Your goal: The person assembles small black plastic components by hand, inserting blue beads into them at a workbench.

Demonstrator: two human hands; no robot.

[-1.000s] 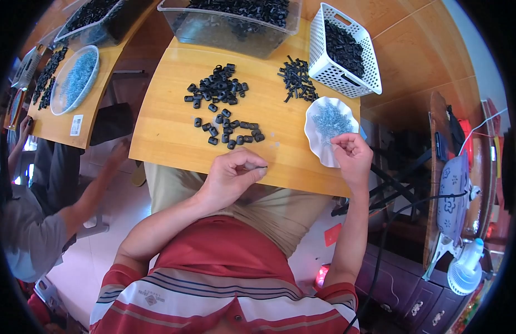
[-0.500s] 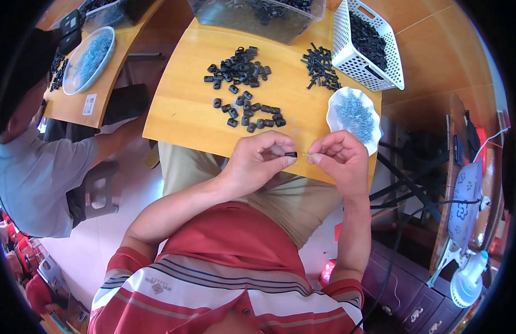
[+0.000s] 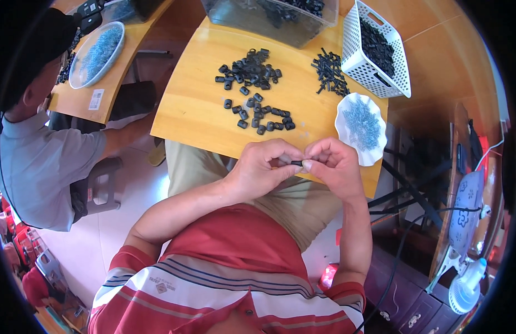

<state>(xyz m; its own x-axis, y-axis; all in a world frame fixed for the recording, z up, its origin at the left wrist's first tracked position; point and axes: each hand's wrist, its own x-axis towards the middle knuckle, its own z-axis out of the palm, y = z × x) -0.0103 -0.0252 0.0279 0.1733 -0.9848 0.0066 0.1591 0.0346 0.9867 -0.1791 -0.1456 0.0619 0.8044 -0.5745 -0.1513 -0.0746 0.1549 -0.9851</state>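
Note:
Above the table's front edge, my left hand (image 3: 263,167) is closed, pinching a small black plastic piece (image 3: 296,163) between thumb and fingertips. My right hand (image 3: 337,167) is also closed, its thumb and forefinger meeting the right end of that piece; the small shiny spring it held a moment ago is hidden in the fingertips. Ahead of my hands lie loose black barrel-shaped parts with holes (image 3: 248,69). Thin black stick-like parts (image 3: 330,72) form a pile farther right. Beside my right hand stands a white wavy-rimmed dish (image 3: 342,129) holding small bluish springs (image 3: 362,123).
A clear bin (image 3: 252,29) of black parts stands at the table's (image 3: 185,106) far edge, near a white perforated basket (image 3: 400,83). At left, a person in grey (image 3: 52,161) sits by another table with a dish of springs (image 3: 99,55). A fan (image 3: 467,286) stands low right.
My two hands have come together, so the right fingertips now touch the black piece. The shiny spring has gone from sight. The whole view has shifted slightly.

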